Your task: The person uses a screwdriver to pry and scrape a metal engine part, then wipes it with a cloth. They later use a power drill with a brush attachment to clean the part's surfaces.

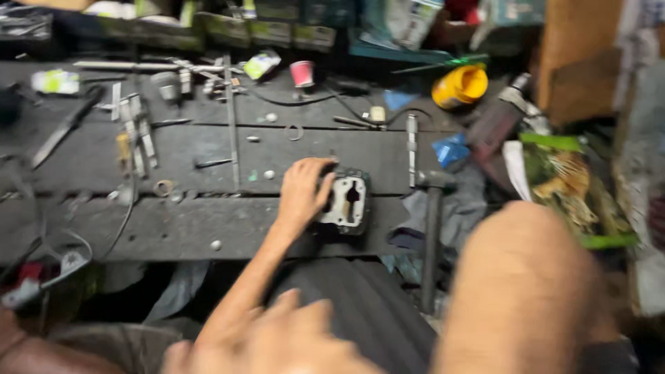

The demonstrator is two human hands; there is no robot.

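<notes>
Pink, a small cup [302, 73] stands on the dark workbench [173, 228], its contents hidden. The left hand [302, 194] grips a greenish metal engine block [346, 202], pale-faced, at the bench's near edge. The blurred right hand [277, 343] spreads open. A yellow tub [460, 86] lies tipped.

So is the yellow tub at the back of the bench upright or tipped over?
Tipped: the yellow tub lies on its side on the bench, its open mouth facing the camera.
</notes>
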